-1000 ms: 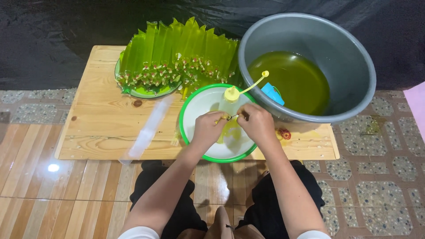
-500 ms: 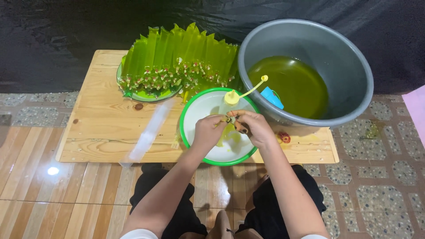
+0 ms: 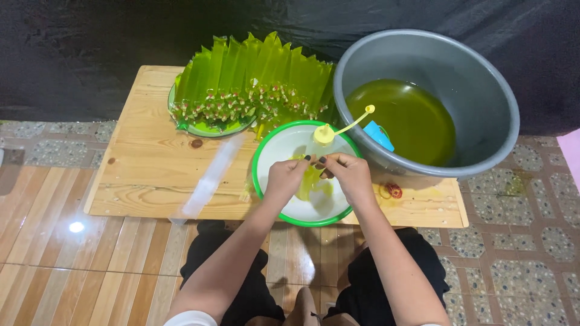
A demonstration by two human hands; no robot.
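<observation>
Both hands meet over the white bowl [image 3: 284, 148] with a green rim at the table's [image 3: 145, 175] front edge. The left hand [image 3: 287, 178] and right hand [image 3: 350, 175] pinch a small bag of green liquid [image 3: 311, 181] between closed fingertips. A grey basin [image 3: 477, 102] of green liquid sits at the right back corner.

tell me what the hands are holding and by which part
Both the left hand and right hand pinch the top end of a narrow bag of green liquid over the white bowl; the exact grip is hidden by fingers.
</observation>
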